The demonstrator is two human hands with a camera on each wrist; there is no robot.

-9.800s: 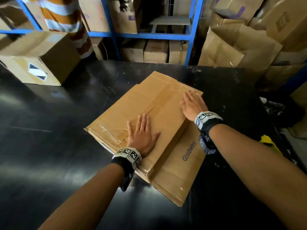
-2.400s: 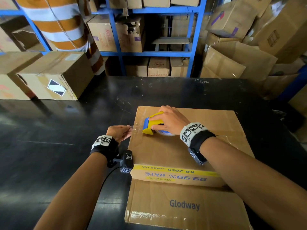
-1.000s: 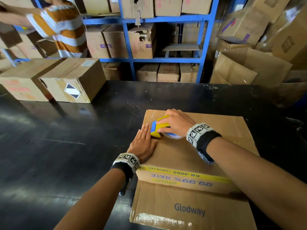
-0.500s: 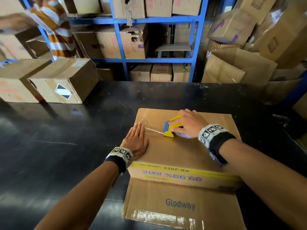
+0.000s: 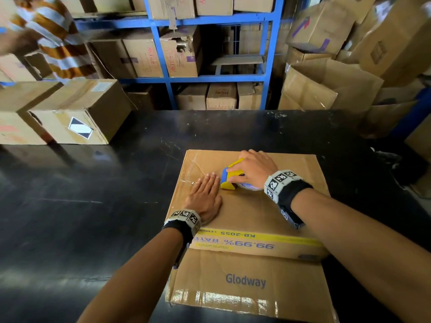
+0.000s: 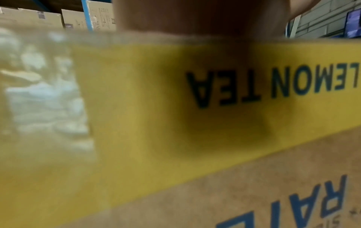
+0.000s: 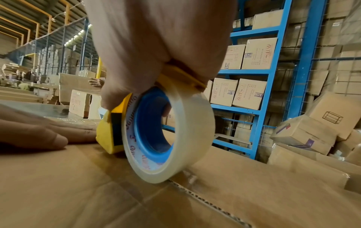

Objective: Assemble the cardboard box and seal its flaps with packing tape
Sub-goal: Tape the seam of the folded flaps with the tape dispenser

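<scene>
The cardboard box (image 5: pixel 256 213) sits on the black surface (image 5: pixel 93 206), its top flaps folded shut and a lower flap printed "Glodway" lying flat toward the person. The left hand (image 5: pixel 205 199) lies flat on the top with straight fingers, pressing near the left edge beside wrinkled clear tape. The right hand (image 5: pixel 254 169) grips a yellow tape dispenser (image 7: pixel 113 131) with its clear tape roll (image 7: pixel 170 135) standing on the flap seam, just beside the left fingertips. Sealed boxes (image 5: pixel 77 113) rest at the surface's far left; blue shelving (image 5: pixel 217 19) stands behind.
</scene>
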